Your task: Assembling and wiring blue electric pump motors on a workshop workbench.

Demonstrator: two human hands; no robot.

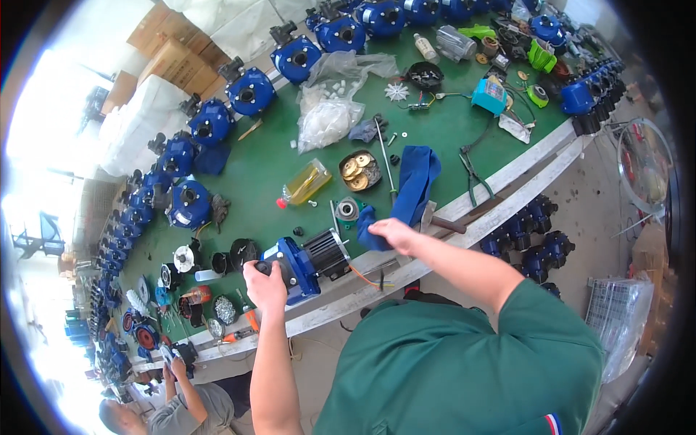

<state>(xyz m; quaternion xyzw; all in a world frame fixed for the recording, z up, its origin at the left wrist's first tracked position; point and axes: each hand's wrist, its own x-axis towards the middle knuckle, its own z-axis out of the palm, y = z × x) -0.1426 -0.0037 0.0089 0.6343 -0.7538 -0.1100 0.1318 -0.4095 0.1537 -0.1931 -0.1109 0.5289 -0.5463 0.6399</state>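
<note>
My left hand [266, 286] is closed on the black end fitting of a blue pump [293, 270] at the bench's near edge. The pump has a black finned motor section [326, 254] facing right, with thin coloured wires hanging from it. My right hand [394, 234] pinches a bunched blue cloth [372, 230] just right of the motor's shaft end. Beyond that hand lies a longer blue fabric piece [417, 177]; whether the two are joined I cannot tell. Close by stands a round metal part [347, 209] on a green base.
The green bench [275, 152] carries a bowl of brass discs [359, 171], a bottle of yellow liquid [304, 183], pliers [473, 177] and a hammer [446, 225]. Blue pumps line its far edge [250, 92]. A co-worker [192, 406] sits at lower left. More pumps stand below the bench's right side [533, 232].
</note>
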